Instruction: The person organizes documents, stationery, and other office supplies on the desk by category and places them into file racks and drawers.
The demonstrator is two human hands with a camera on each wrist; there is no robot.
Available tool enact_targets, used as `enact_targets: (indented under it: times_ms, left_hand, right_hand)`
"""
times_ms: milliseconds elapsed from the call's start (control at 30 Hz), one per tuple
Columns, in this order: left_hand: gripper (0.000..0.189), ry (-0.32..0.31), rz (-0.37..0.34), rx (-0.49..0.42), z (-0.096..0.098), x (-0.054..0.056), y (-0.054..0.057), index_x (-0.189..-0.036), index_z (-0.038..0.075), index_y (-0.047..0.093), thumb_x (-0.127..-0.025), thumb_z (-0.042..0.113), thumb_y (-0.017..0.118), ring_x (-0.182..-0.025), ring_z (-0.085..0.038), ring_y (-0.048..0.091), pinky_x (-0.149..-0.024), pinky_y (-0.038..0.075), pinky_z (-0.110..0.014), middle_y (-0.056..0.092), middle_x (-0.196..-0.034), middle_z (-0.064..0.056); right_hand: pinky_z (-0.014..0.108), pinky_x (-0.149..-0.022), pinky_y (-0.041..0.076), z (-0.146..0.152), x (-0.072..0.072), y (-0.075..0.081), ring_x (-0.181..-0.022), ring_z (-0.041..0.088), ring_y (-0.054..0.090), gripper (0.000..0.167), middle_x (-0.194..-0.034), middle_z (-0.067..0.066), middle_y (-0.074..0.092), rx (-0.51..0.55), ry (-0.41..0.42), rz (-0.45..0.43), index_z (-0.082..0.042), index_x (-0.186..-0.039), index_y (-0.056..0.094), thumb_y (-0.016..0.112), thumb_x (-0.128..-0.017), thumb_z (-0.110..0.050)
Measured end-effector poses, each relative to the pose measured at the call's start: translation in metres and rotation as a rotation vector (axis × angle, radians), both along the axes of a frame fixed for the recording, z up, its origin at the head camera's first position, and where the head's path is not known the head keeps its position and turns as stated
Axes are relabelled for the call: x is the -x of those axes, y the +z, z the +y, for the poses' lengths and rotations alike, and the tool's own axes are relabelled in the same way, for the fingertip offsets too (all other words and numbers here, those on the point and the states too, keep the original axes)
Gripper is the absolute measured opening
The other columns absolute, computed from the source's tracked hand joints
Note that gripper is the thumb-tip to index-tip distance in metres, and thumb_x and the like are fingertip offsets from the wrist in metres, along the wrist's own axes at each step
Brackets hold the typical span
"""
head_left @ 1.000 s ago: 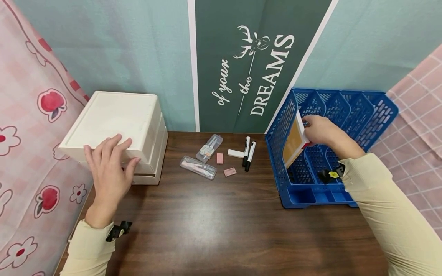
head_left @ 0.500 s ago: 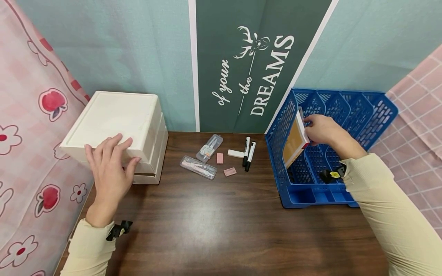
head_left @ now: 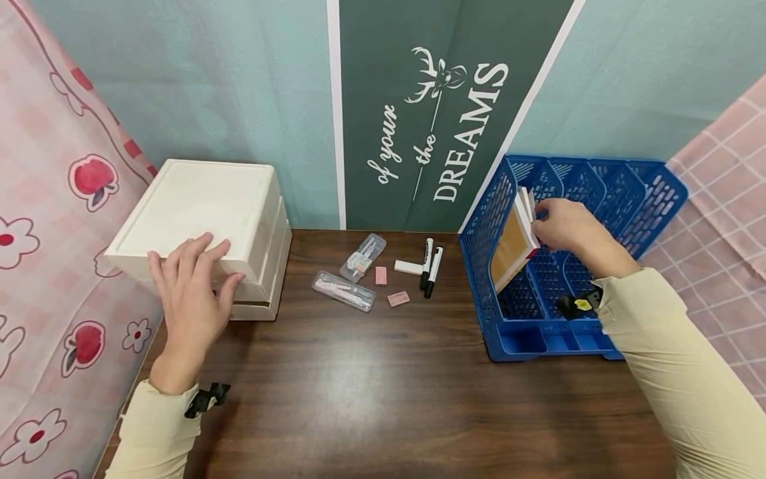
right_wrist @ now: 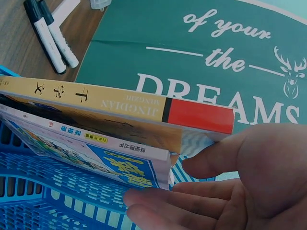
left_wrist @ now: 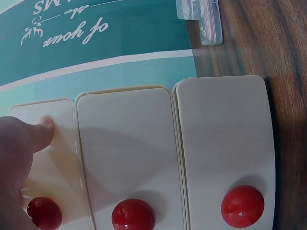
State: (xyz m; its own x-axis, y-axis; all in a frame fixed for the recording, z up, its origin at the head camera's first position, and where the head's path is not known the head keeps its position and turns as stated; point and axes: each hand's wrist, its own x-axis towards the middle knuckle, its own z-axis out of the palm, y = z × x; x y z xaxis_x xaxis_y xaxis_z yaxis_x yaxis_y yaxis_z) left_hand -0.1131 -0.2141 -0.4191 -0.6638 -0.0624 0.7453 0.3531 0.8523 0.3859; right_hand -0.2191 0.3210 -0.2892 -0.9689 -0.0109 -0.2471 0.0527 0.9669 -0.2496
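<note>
My right hand (head_left: 562, 226) is at the leftmost slot of a blue desktop file rack (head_left: 491, 313), where two books stand. In the right wrist view, its thumb and fingers pinch the corner of a thin book (right_wrist: 129, 160) with a blue picture cover. A thicker book (right_wrist: 96, 98) with a tan and red spine stands beside it, with a narrow gap between them. My left hand (head_left: 194, 293) rests on a white drawer cabinet (head_left: 197, 206), fingers lying over the top's front edge. In the left wrist view its thumb touches the front of a drawer (left_wrist: 57, 153) that has a red knob.
Between cabinet and rack, two clear cases of drawing tools (head_left: 343, 291), two pink erasers (head_left: 397, 299), a white block (head_left: 408, 267) and two markers (head_left: 433, 273) lie on the wooden table (head_left: 359, 399). Curtains hang behind and at both sides.
My right hand has shifted slightly right. The books' upper ends lean further right, and a gap between them now shows. My left hand stays in place.
</note>
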Motion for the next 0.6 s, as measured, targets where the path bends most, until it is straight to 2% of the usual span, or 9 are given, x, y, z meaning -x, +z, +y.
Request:
enact_targets:
  times_ms: [333, 433, 500, 567, 600]
  left_hand:
    - [0.055, -0.001, -0.003, -0.006, -0.0002, -0.0005, -0.0007, -0.127, 0.005, 0.065, -0.075, 0.002, 0.085, -0.130, -0.042, 0.042, -0.119, -0.001, -0.062, 0.057, -0.138, -0.020]
    - [0.055, -0.001, -0.003, -0.008, -0.0002, -0.0003, -0.0008, -0.126, 0.005, 0.065, -0.075, 0.002, 0.085, -0.130, -0.042, 0.042, -0.119, -0.001, -0.062, 0.057, -0.138, -0.020]
    - [0.055, -0.002, -0.002, -0.009, -0.0002, -0.0002, -0.0009, -0.126, 0.005, 0.066, -0.075, 0.002, 0.085, -0.130, -0.042, 0.042, -0.119, -0.001, -0.062, 0.057, -0.138, -0.020]
    - [0.055, -0.002, 0.000, -0.009, -0.0003, -0.0002, -0.0011, -0.126, 0.005, 0.066, -0.075, 0.002, 0.085, -0.130, -0.042, 0.042, -0.119, -0.001, -0.062, 0.057, -0.138, -0.020]
    - [0.055, -0.003, 0.000, -0.009, -0.0004, -0.0002, -0.0011, -0.126, 0.005, 0.066, -0.075, 0.002, 0.085, -0.130, -0.042, 0.042, -0.119, -0.001, -0.062, 0.057, -0.138, -0.020]
  right_hand:
    - [0.040, -0.057, 0.049, 0.0013, -0.0019, 0.0016, -0.069, 0.028, 0.060, 0.054, -0.113, 0.035, 0.061, -0.057, -0.009, 0.029, 0.015, -0.143, 0.041, 0.045, -0.101, -0.019]
    - [0.038, -0.054, 0.044, 0.0023, -0.0023, 0.0028, -0.058, 0.022, 0.051, 0.053, -0.088, 0.025, 0.062, -0.059, -0.005, 0.047, 0.014, -0.142, 0.043, 0.044, -0.100, -0.018]
    - [0.036, -0.051, 0.039, 0.0031, -0.0034, 0.0043, -0.052, 0.018, 0.042, 0.052, -0.072, 0.015, 0.054, -0.044, -0.005, 0.064, 0.014, -0.141, 0.044, 0.043, -0.098, -0.015]
    - [0.036, -0.049, 0.035, 0.0048, -0.0054, 0.0057, -0.049, 0.017, 0.036, 0.052, -0.065, 0.008, 0.047, -0.030, -0.009, 0.089, 0.014, -0.140, 0.047, 0.042, -0.096, -0.014]
    - [0.035, -0.049, 0.035, 0.0054, -0.0068, 0.0066, -0.048, 0.018, 0.036, 0.051, -0.067, 0.011, 0.049, -0.027, -0.013, 0.109, 0.013, -0.139, 0.048, 0.042, -0.095, -0.013]
